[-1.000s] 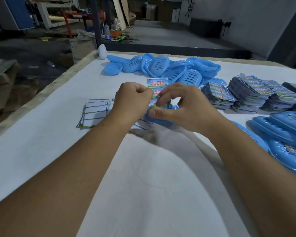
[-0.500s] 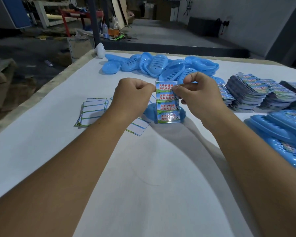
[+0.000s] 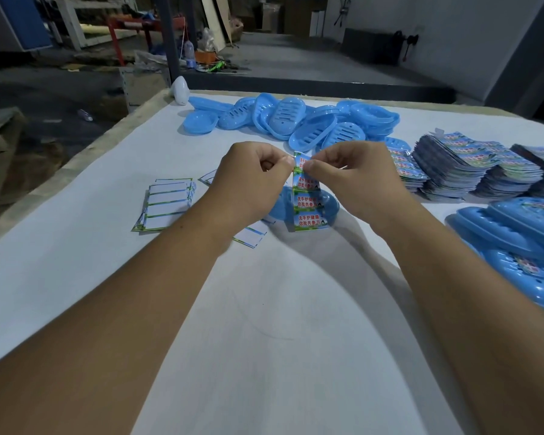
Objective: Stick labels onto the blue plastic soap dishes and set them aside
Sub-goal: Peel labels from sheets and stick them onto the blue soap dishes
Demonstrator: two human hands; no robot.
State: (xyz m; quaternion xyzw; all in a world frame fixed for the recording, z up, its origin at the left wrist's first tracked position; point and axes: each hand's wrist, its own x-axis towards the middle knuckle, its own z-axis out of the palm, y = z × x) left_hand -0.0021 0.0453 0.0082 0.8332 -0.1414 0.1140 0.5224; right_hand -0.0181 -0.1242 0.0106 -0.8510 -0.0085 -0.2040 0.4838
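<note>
A strip of printed labels (image 3: 308, 208) hangs upright over the table's middle. My left hand (image 3: 248, 180) and my right hand (image 3: 355, 180) both pinch its top end, fingertips nearly touching. Behind the strip's lower part lies one blue soap dish (image 3: 328, 207), mostly hidden. A heap of blue soap dishes (image 3: 292, 120) lies at the far side of the table. Labelled blue dishes (image 3: 522, 246) are stacked at the right edge.
Empty white backing sheets (image 3: 167, 204) lie left of my hands, one more backing sheet (image 3: 250, 237) under my left wrist. Tall stacks of label sheets (image 3: 471, 167) stand at the right. The white table (image 3: 76, 277) has its edge on the left; a white object (image 3: 179, 89) sits at the far corner.
Both hands lifted the label strip up off the dish, then closed in together on its top end. The dish stayed where it was.
</note>
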